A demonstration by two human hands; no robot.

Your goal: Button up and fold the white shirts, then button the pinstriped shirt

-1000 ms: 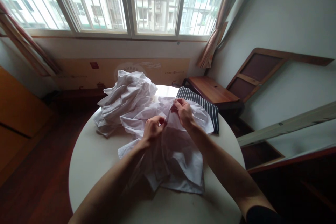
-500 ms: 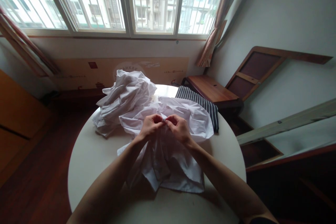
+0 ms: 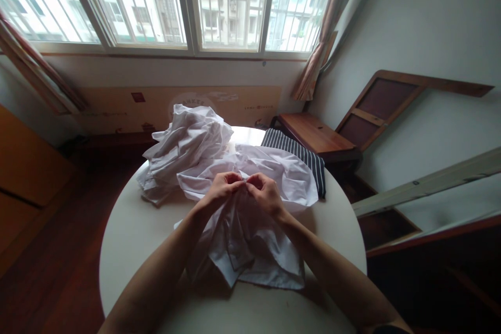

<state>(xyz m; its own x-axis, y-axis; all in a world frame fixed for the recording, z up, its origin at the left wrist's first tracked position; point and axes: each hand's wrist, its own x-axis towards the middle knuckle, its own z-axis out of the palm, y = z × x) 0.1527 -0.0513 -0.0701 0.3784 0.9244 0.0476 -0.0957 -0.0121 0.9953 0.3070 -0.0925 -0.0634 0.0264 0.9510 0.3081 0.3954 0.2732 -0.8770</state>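
A white shirt (image 3: 270, 250) lies spread over the round white table (image 3: 129, 250), its lower part hanging in folds toward me. My left hand (image 3: 225, 188) pinches the shirt's cloth near its upper middle, thumb and forefinger together. Close beside it, my right hand (image 3: 266, 193) pinches the same spot, the two sets of fingertips nearly meeting. Any button or small detail between the fingers is too small to make out. Behind and left of my hands is a crumpled heap of white clothing (image 3: 191, 135).
Dark cloth with white stripes (image 3: 291, 148) lies folded at the table's back right, partly under the shirt. Beyond it stands a low wooden stool or bench (image 3: 315, 133). A barred window (image 3: 230, 5) and curtains are behind the table; a wooden cabinet (image 3: 23, 177) is at left.
Both hands stay at the same spot on the shirt, with only slight finger movement. The heap and the striped cloth have not moved.
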